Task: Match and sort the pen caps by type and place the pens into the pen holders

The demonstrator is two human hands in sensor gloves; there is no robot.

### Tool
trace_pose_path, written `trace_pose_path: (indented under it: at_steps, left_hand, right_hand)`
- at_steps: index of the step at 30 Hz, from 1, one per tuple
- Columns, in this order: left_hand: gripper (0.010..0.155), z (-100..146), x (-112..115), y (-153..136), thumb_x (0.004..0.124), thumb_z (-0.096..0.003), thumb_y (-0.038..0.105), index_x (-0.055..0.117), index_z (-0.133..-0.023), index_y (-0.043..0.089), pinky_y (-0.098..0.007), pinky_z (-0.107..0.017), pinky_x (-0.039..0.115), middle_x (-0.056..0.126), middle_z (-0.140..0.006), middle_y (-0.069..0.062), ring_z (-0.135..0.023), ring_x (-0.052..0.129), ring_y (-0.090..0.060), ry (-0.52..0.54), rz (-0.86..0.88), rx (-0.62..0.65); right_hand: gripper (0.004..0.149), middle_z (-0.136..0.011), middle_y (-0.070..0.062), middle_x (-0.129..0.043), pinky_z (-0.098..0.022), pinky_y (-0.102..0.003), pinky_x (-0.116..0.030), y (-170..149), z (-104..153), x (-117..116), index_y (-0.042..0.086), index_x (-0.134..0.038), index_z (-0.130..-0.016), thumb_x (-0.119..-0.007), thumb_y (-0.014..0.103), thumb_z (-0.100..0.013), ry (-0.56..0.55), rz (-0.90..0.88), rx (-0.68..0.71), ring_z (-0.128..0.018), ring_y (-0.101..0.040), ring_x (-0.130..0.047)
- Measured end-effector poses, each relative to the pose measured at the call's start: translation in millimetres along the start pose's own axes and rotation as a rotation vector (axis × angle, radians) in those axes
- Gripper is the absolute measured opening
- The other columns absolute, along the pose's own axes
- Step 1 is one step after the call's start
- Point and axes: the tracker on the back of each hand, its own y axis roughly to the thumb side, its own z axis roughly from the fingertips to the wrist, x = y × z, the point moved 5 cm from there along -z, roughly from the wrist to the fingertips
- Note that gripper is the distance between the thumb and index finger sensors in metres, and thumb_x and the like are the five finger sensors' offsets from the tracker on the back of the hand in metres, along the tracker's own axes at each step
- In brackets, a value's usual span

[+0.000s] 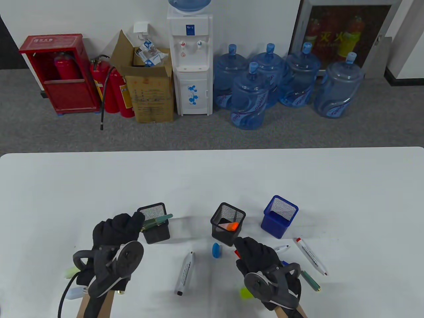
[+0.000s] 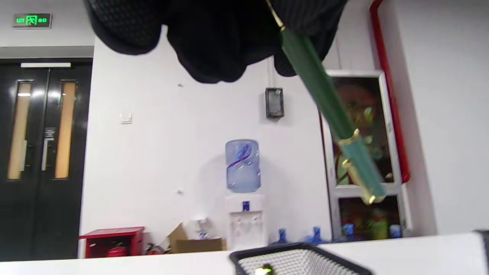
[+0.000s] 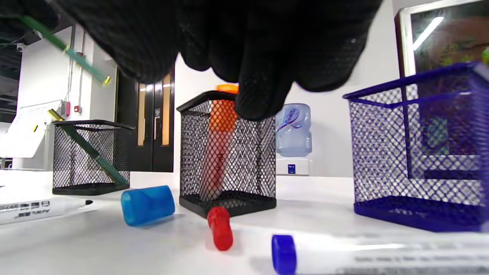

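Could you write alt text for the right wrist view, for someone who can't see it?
A black-gloved right hand hangs over a white table with two black mesh pen holders, a blue mesh holder, and loose blue cap and red cap.

Bright, even light; blurry wrist views

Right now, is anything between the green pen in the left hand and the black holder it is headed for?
Nothing visible blocks it. The left hand grips the green pen directly over the left black holder, whose open top is unobstructed; another green pen already leans inside, leaving room beside it.
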Motion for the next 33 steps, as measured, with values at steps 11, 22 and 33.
trace_pose_path:
  at_steps: [11,22,33]
  left_hand:
    - [0.046,-20.6,60.2,37.5,0.074,-0.0436,0.035,0.079,-0.089,0.039,-0.054,-0.07,0.073,0.082,-0.09,0.003,-0.067,0.096,-0.022,-0.104,-0.22,-0.033]
    - [0.056,-15.0,89.7,40.7,0.075,-0.0412,0.043,0.071,-0.097,0.04,-0.056,-0.072,0.07,0.081,-0.099,0.003,-0.081,0.094,-0.024,-0.175,-0.219,-0.011]
    - [0.061,0.1,55.8,-35.4,0.072,-0.0417,0.046,0.066,-0.101,0.034,-0.056,-0.063,0.075,0.092,-0.082,0.003,-0.062,0.1,-0.026,-0.173,-0.1,-0.224]
  right_hand:
    - [0.064,-0.097,-0.002,-0.077,-0.059,-0.045,-0.086,-0.3,0.5,0.3,0.024,-0.066,-0.1,-0.075,0.046,-0.041,0.024,0.032,0.009,-0.074,-0.018,-0.098]
    - [0.062,-0.097,-0.001,-0.079,-0.058,-0.045,-0.086,1.5,0.4,-0.8,0.025,-0.068,-0.099,-0.075,0.046,-0.041,0.044,0.055,0.024,-0.073,-0.018,-0.099]
    - [0.061,-0.096,-0.001,-0.08,-0.058,-0.045,-0.086,0.6,0.4,-1.8,0.026,-0.069,-0.098,-0.075,0.046,-0.041,0.048,0.064,0.021,-0.073,-0.018,-0.099]
